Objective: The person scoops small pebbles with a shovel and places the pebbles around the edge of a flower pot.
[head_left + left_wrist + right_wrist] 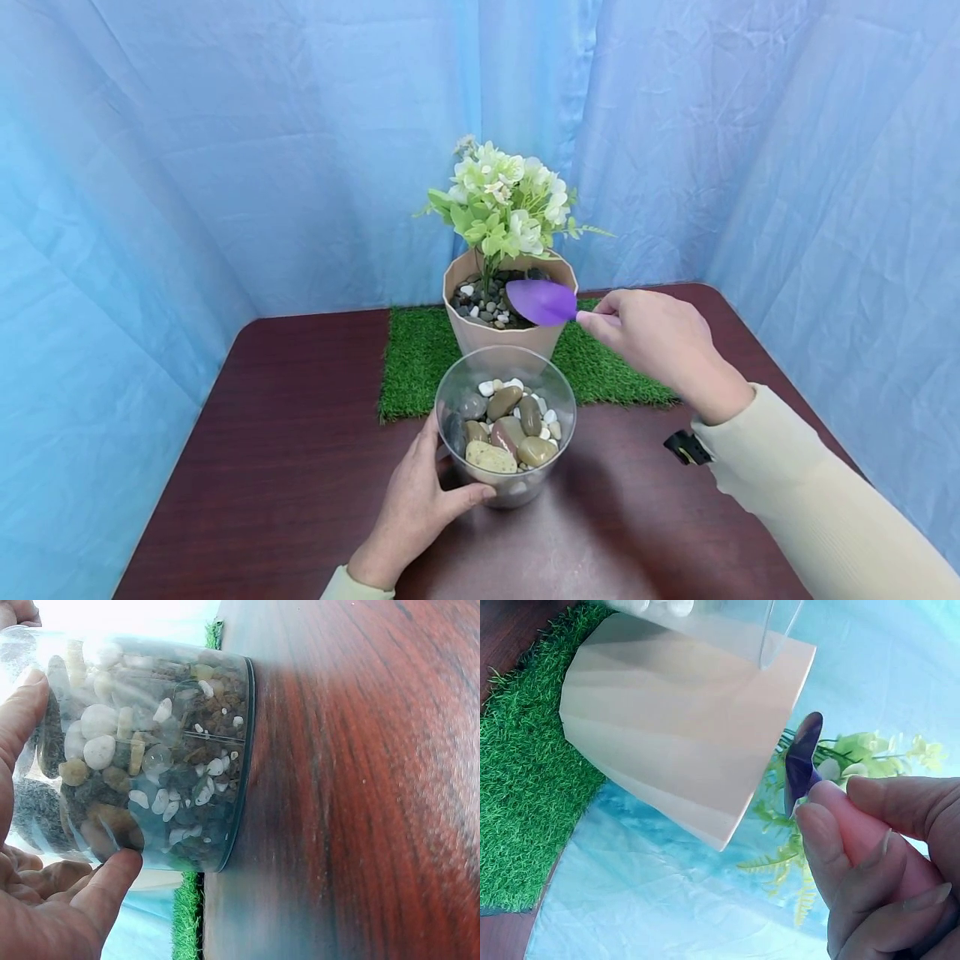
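A purple trowel (pixel 543 302) with a pink handle (pixel 866 832) is gripped in my right hand (pixel 660 337). Its blade is over the right part of a beige faceted flower pot (pixel 498 337), where dark and white pebbles (pixel 487 310) lie around the stems of a white-flowered plant (pixel 510 200). Nearer to me, a clear plastic container (pixel 172 750) stands on the table, holding large smooth stones (pixel 508 433) and small white ones. My left hand (pixel 420 500) holds the container from its left side, thumb and fingers curved around the wall.
Under the pot lies a green artificial grass mat (pixel 412 367). The dark red-brown wooden table (pixel 292 450) extends to both sides. Light blue curtains (pixel 300 150) hang behind and beside it. A black device (pixel 686 447) is strapped at the right wrist.
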The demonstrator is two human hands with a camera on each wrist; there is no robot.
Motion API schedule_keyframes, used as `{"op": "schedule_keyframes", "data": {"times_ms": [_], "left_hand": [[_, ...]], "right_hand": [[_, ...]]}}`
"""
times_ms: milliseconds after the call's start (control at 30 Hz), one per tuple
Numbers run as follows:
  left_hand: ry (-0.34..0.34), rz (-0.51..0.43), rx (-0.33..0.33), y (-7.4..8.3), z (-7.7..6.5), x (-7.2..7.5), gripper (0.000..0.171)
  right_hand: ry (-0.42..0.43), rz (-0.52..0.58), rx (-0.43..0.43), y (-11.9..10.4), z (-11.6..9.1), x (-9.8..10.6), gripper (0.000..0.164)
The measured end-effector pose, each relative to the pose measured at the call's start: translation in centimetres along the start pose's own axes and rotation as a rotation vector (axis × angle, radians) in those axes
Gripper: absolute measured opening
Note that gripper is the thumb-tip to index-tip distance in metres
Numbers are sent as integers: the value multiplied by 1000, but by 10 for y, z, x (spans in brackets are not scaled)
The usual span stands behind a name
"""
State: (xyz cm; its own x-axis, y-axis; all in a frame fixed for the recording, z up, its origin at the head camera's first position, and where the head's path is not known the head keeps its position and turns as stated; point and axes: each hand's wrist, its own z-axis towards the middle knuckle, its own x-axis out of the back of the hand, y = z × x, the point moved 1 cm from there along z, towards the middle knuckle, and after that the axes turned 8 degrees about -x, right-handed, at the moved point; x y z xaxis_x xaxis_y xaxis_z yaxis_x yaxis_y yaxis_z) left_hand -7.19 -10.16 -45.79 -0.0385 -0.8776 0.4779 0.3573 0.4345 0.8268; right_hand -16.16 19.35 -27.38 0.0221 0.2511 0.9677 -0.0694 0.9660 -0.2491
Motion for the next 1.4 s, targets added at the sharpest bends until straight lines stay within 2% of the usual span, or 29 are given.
{"op": "schedule_keyframes", "data": {"times_ms": [100, 333, 533, 633, 867, 1200, 1400], "left_hand": [[1, 0, -2, 0, 0, 0, 132], [2, 7, -8, 0, 1, 0, 131], [6, 6, -14, 0, 0, 0, 131], [7, 18, -17, 0, 0, 0, 131], [10, 37, -23, 0, 1, 0, 131], [5, -3, -16, 1, 1, 0, 131], [8, 43, -17, 0, -1, 0, 131]], "right_hand": [[3, 7, 9, -1, -5, 1, 36], [36, 41, 32, -5, -20, 0, 35], [31, 62, 55, -9, -33, -1, 35], [32, 59, 77, -11, -37, -1, 30], [65, 20, 133, -12, -40, -4, 14], [90, -10, 164, -12, -41, -7, 10], [77, -36, 183, -14, -42, -9, 11]]}}
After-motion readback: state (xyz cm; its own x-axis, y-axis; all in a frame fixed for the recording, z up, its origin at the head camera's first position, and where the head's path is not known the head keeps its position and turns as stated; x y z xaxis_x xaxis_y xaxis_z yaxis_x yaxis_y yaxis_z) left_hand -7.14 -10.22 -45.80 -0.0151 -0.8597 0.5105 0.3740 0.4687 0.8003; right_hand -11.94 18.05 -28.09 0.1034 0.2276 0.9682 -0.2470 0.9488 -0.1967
